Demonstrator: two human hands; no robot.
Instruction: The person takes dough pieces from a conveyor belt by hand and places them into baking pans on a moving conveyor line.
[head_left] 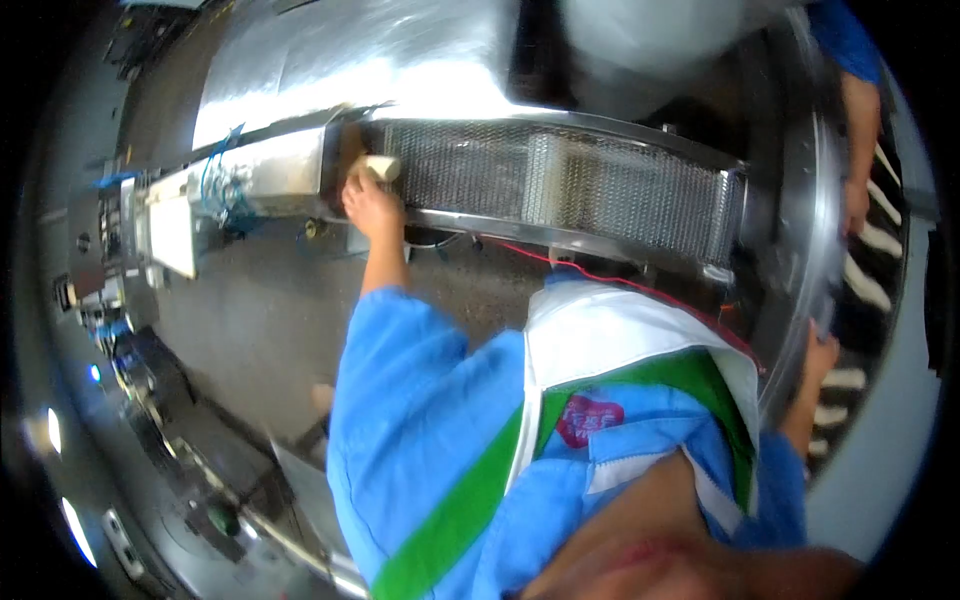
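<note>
My left hand (374, 207) reaches forward to the near end of a metal mesh conveyor (455, 170). Its fingers are closed around a short, cream-coloured, roughly cylindrical piece (380, 168), blurred by motion. What the piece is made of I cannot make out. Far to the right, my right hand (822, 352) is beside the curved metal rim (826, 215) of a large machine or basin. Its fingers are small and blurred, so their grip does not show.
Another person's arm (858, 130) in a blue sleeve hangs at the upper right. A shiny metal sheet (290, 65) lies beyond the conveyor. Blue tubing (220, 190) loops over the metal housing at left. A red cable (620, 283) runs along the near side.
</note>
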